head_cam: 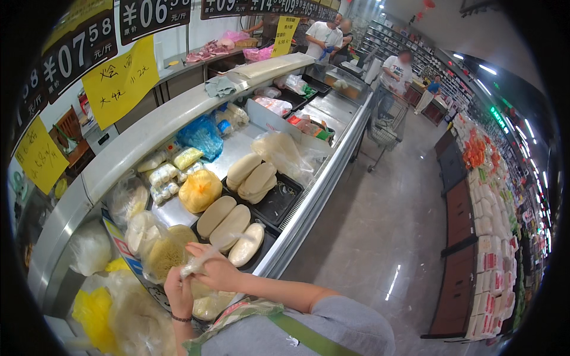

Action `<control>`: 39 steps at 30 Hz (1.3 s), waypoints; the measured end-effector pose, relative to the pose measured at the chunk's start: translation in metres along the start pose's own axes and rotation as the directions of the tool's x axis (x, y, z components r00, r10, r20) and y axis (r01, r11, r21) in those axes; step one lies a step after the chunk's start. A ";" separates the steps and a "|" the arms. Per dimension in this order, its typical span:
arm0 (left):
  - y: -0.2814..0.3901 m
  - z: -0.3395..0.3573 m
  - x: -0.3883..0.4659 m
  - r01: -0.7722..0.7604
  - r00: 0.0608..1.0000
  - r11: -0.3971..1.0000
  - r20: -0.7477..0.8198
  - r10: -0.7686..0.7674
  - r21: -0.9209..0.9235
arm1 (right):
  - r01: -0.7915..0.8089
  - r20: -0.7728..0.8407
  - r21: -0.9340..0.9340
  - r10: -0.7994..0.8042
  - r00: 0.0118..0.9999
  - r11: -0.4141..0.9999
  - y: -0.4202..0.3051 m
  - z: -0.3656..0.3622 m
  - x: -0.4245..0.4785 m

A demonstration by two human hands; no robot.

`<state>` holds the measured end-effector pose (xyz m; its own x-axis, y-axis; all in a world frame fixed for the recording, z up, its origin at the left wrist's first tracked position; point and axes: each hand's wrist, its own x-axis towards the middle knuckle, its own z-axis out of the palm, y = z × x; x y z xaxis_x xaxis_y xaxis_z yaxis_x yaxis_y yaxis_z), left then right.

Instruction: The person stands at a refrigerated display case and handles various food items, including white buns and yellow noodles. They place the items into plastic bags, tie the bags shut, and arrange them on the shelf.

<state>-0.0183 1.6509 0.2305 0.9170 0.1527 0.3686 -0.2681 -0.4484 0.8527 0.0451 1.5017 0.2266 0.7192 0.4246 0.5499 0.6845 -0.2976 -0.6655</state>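
My left hand (179, 287) and my right hand (219, 269) are close together, both gripping the gathered neck of a clear plastic bag (196, 266). Beyond my fingers, what look like thin yellowish noodles (168, 251) fill a clear bag; I cannot tell whether it is the same bag. Just past my right hand, pale oval dough pieces (229, 228) rest on a black tray (267, 249), and the nearest one (247, 244) appears wrapped in plastic. Below my wrists lies another bagged pale item (209, 307), partly covered by my arm.
A long refrigerated display case (307, 209) holds a yellow bag (200, 190), a blue bag (202, 138) and more dough pieces (254, 178). Yellow plastic (93, 311) lies at lower left. Price signs (80, 62) hang above. A shopping cart (386, 124) and people stand in the aisle.
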 end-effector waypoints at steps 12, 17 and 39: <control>-0.039 -0.033 -0.016 0.097 0.967 0.980 -0.251 -0.052 0.173 | -0.372 0.121 0.401 0.354 0.928 0.837 0.066 0.001 -0.001; -0.062 -0.052 -0.022 0.219 0.676 0.523 -0.258 -0.690 -0.824 | -0.482 0.142 0.807 0.682 0.717 0.340 0.076 -0.030 0.028; -0.050 0.007 -0.008 0.371 0.925 0.629 0.214 -0.313 -0.683 | -0.317 0.250 0.718 0.194 0.948 0.620 0.020 -0.015 0.047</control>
<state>-0.0095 1.6660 0.1822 0.9956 0.0932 -0.0055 -0.0300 0.3757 0.9262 0.0944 1.5028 0.2463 0.7855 0.5589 0.2658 0.1111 0.2951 -0.9490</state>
